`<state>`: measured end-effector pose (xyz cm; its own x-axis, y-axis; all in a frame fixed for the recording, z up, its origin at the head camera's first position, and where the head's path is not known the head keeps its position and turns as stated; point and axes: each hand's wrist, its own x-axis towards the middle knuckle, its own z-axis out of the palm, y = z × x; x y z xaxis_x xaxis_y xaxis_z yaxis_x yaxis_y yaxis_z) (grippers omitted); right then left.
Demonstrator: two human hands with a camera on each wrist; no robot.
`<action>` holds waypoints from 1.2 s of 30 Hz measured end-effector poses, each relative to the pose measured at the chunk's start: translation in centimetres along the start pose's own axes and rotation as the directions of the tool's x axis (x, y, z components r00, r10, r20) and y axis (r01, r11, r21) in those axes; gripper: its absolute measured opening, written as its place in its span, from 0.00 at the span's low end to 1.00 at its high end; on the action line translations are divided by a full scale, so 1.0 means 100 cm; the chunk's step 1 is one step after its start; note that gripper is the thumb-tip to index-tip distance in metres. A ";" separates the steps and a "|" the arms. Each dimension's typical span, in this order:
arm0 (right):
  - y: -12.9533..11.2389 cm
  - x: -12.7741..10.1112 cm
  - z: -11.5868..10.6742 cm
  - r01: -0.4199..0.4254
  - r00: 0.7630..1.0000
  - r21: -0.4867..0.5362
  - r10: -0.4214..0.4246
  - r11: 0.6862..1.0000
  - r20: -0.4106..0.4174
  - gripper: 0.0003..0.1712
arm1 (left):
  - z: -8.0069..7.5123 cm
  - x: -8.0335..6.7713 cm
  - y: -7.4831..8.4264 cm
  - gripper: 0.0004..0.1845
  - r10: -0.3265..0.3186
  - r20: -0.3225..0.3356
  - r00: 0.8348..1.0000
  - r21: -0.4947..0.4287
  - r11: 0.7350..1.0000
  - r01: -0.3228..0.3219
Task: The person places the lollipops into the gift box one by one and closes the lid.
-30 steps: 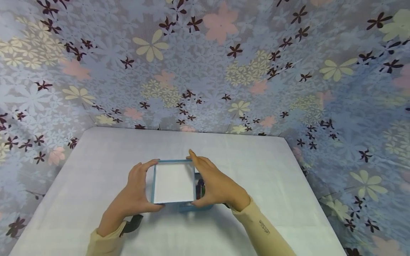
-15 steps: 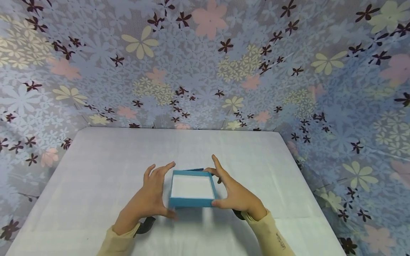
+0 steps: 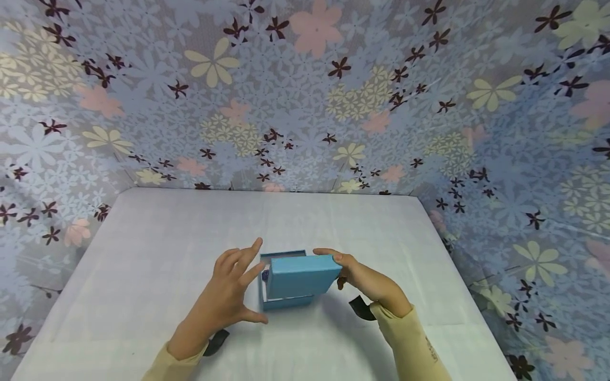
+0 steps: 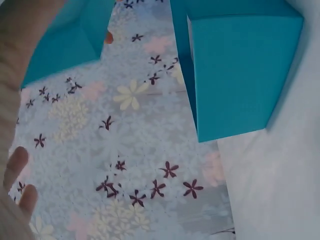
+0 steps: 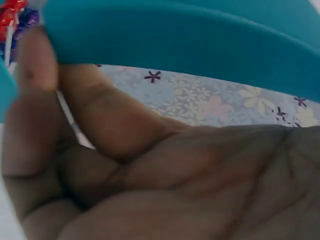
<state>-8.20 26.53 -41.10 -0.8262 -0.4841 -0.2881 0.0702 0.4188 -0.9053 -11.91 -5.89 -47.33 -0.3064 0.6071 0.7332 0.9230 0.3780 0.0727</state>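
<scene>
Two hands: right hand [image 3: 369, 280] pinches lid [image 3: 301, 275] over box [image 3: 286, 301]; left hand [image 3: 226, 293] spread, apparently empty.

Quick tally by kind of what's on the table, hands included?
Blue box lid: 1
Blue box base: 1
Hands: 2, left hand and right hand
White table: 1
Total: 5
</scene>
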 end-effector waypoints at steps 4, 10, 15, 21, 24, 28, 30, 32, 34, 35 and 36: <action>-0.003 -0.001 -0.003 -0.071 0.997 0.029 0.071 0.997 0.003 0.46 | -0.001 0.004 0.004 0.74 0.040 0.011 0.999 0.033 0.999 -0.041; -0.003 0.002 -0.003 -0.086 0.995 0.029 0.085 0.996 0.056 0.48 | 0.001 0.008 0.010 0.72 0.065 0.035 0.997 0.036 0.997 -0.067; -0.001 0.005 -0.003 -0.082 0.989 0.027 0.078 0.996 0.125 0.50 | 0.003 0.008 0.014 0.73 0.038 0.027 0.999 0.079 0.996 -0.040; 0.001 0.005 0.002 -0.082 0.995 -0.008 0.083 0.997 0.061 0.52 | 0.005 0.004 0.016 0.71 -0.022 -0.048 0.999 0.115 0.993 0.028; 0.005 0.003 0.009 0.052 0.996 -0.092 -0.059 0.994 -0.073 0.42 | 0.005 0.001 0.016 0.71 -0.063 -0.093 0.994 0.102 0.992 0.072; 0.009 0.001 0.018 0.304 0.893 -0.334 -0.389 0.892 -0.226 0.48 | 0.004 -0.001 0.013 0.72 -0.124 -0.130 0.984 0.060 0.989 0.133; 0.007 -0.001 0.021 0.355 0.831 -0.440 -0.494 0.825 -0.254 0.64 | 0.003 -0.002 0.012 0.72 -0.145 -0.132 0.981 0.045 0.987 0.152; 0.004 -0.004 0.024 0.340 0.806 -0.517 -0.526 0.786 -0.270 0.74 | 0.003 -0.003 0.011 0.72 -0.158 -0.124 0.980 0.039 0.986 0.164; 0.003 -0.007 0.026 0.298 0.810 -0.575 -0.521 0.762 -0.270 0.78 | 0.003 -0.004 0.011 0.72 -0.173 -0.108 0.979 0.035 0.984 0.177; 0.002 -0.009 0.027 0.277 0.816 -0.599 -0.513 0.751 -0.265 0.78 | 0.003 -0.005 0.011 0.72 -0.179 -0.102 0.979 0.033 0.983 0.183; 0.002 -0.010 0.028 0.254 0.824 -0.623 -0.502 0.740 -0.261 0.79 | 0.003 -0.006 0.011 0.72 -0.186 -0.091 0.978 0.030 0.981 0.190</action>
<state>-5.84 24.96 -41.90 -0.8623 -0.4086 0.2989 -0.5057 0.6654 -0.5491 -10.81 -5.59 -47.87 -0.4505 0.4598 0.7652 0.8406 0.5072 0.1901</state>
